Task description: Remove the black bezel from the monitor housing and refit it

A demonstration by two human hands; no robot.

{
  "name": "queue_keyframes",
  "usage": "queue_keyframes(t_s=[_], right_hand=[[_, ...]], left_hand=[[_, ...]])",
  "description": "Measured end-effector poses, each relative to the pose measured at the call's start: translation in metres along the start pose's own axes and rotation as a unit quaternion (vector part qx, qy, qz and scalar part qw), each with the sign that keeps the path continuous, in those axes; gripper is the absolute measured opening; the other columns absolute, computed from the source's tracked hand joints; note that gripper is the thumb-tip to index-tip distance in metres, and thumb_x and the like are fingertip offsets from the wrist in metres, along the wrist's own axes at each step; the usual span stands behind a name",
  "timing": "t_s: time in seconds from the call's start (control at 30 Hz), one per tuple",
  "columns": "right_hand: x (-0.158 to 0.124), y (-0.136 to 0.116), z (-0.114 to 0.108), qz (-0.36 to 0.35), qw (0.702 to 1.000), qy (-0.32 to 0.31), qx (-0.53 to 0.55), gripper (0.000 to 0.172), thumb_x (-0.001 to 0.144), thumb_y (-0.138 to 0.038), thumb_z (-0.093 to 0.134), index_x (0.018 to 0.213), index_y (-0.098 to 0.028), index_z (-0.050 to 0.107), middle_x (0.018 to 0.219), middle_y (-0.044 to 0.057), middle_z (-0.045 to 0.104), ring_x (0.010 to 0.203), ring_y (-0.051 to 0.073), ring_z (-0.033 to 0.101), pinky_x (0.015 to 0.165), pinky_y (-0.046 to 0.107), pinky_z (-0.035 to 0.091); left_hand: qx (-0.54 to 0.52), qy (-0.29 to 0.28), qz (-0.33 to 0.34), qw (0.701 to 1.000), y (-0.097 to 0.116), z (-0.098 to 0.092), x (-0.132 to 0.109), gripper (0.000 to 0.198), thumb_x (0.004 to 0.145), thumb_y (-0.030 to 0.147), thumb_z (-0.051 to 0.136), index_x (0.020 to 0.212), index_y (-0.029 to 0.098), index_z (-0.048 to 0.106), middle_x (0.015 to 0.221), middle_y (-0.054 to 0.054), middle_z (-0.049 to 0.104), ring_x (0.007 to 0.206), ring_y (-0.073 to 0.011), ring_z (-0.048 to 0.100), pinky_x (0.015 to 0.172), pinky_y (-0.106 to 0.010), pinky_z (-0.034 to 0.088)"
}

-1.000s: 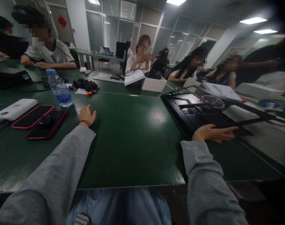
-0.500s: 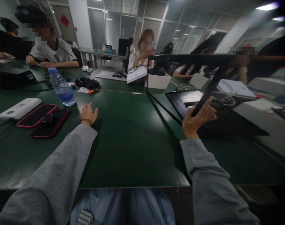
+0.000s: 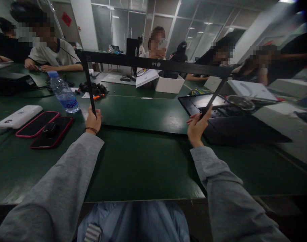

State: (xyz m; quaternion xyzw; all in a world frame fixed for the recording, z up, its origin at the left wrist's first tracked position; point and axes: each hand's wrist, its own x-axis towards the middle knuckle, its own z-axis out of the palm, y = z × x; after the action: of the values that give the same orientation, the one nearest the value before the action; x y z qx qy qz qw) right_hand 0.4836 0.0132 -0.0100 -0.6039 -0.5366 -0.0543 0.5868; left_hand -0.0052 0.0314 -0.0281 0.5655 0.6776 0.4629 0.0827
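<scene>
A thin black screen bezel (image 3: 133, 61) with an LG logo stands tilted up in front of me, an open rectangular frame with the table visible through it. My left hand (image 3: 94, 120) is closed round its left side bar. Its right side bar is gripped by my right hand (image 3: 198, 127), the thumb laid along the bar. The bezel's lower bar (image 3: 143, 130) is close over the green table (image 3: 143, 168); whether it touches, I cannot tell. Beyond my right hand lies a dark flat panel (image 3: 241, 129), with an opened black device part (image 3: 189, 102) behind it.
Left of my left hand are a water bottle (image 3: 64, 92), two red-edged phones (image 3: 57, 136), and a white power bank (image 3: 19, 116). Black cables and parts (image 3: 94, 89) lie farther back. A white box (image 3: 170, 84) stands at the back; more boxes (image 3: 282, 122) stand right. Several people sit around the table.
The bezel has swung leftward and now spans between both hands. My left hand, formerly open and empty near the table, has closed on its left side. My right hand has shifted slightly left.
</scene>
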Motion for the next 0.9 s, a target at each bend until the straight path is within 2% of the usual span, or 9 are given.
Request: queue_keyframes(t_s=[0.1,0.2,0.33,0.4,0.47,0.6,0.67,0.8,0.9], right_hand=[[0.001,0.011,0.004,-0.008,0.999,-0.008,-0.034,0.068,0.101,-0.037,0.034,0.163,-0.012,0.02,0.094,0.008,0.068,0.073,0.02,0.066,0.085,0.043,0.057],[0.003,0.027,0.011,0.018,0.996,-0.059,-0.065,0.072,0.094,-0.029,0.042,0.16,-0.007,0.026,0.104,0.015,0.069,0.088,0.026,0.069,0.093,0.049,0.054],[0.003,0.045,0.02,0.044,0.982,-0.159,-0.093,0.059,0.085,-0.022,0.048,0.141,-0.003,0.05,0.11,0.022,0.069,0.106,0.032,0.067,0.101,0.052,0.05],[0.002,0.048,0.021,0.052,0.977,-0.18,-0.097,0.052,0.083,-0.02,0.049,0.133,-0.005,0.056,0.109,0.021,0.07,0.109,0.032,0.066,0.104,0.052,0.048],[0.002,0.045,0.018,0.044,0.982,-0.161,-0.088,0.051,0.085,-0.018,0.046,0.134,-0.008,0.054,0.107,0.018,0.07,0.107,0.03,0.066,0.104,0.052,0.048],[0.005,0.033,0.008,-0.01,0.997,-0.059,-0.055,0.052,0.091,-0.018,0.039,0.143,-0.014,0.045,0.114,0.014,0.067,0.105,0.024,0.066,0.104,0.05,0.048],[0.007,0.029,0.005,-0.016,0.998,-0.039,-0.045,0.049,0.094,-0.021,0.039,0.143,-0.016,0.043,0.113,0.013,0.066,0.099,0.022,0.066,0.101,0.048,0.05],[0.006,0.03,0.006,0.001,1.0,-0.027,-0.008,0.045,0.097,-0.025,0.038,0.141,-0.015,0.042,0.102,0.009,0.066,0.083,0.02,0.066,0.088,0.042,0.055],[0.005,0.034,0.009,0.006,1.0,-0.019,0.019,0.043,0.098,-0.028,0.039,0.139,-0.014,0.042,0.096,0.008,0.066,0.08,0.019,0.066,0.086,0.041,0.056]], left_hand=[[-0.043,-0.019,-0.003,0.999,0.0,0.001,0.0,0.043,0.102,0.032,0.038,0.143,0.02,0.042,0.129,-0.011,0.071,0.087,-0.0181,0.075,0.091,-0.038,0.058],[-0.041,-0.026,-0.006,0.999,-0.002,0.002,0.002,0.033,0.102,0.033,0.037,0.13,0.02,0.049,0.126,-0.011,0.072,0.086,-0.0174,0.074,0.089,-0.036,0.057],[0.012,-0.07,-0.056,0.996,-0.01,0.003,0.006,0.022,0.1,0.035,0.041,0.108,0.02,0.055,0.102,-0.01,0.076,0.085,-0.022,0.072,0.093,-0.041,0.055],[0.027,-0.093,-0.08,0.992,-0.012,0.003,0.008,0.018,0.098,0.034,0.043,0.101,0.021,0.055,0.091,-0.008,0.075,0.085,-0.0239,0.072,0.093,-0.043,0.054],[0.024,-0.087,-0.073,0.993,-0.011,0.002,0.008,0.018,0.098,0.036,0.042,0.098,0.022,0.053,0.085,-0.007,0.073,0.081,-0.0241,0.071,0.09,-0.043,0.054],[-0.01,-0.006,0.022,1.0,0.001,-0.002,0.0,0.025,0.102,0.043,0.034,0.104,0.023,0.048,0.083,-0.004,0.071,0.069,-0.0209,0.068,0.083,-0.04,0.055],[-0.026,0.014,0.047,0.998,0.005,-0.003,-0.003,0.026,0.103,0.045,0.032,0.108,0.024,0.046,0.086,-0.003,0.071,0.066,-0.0185,0.067,0.08,-0.037,0.055],[-0.06,-0.019,0.048,0.997,0.003,0.001,-0.005,0.026,0.103,0.049,0.034,0.109,0.024,0.041,0.088,-0.003,0.072,0.063,-0.0174,0.069,0.071,-0.036,0.056],[-0.063,-0.025,0.047,0.997,-0.002,0.005,-0.002,0.025,0.102,0.048,0.036,0.107,0.024,0.04,0.086,-0.003,0.071,0.069,-0.0186,0.071,0.073,-0.036,0.057]])
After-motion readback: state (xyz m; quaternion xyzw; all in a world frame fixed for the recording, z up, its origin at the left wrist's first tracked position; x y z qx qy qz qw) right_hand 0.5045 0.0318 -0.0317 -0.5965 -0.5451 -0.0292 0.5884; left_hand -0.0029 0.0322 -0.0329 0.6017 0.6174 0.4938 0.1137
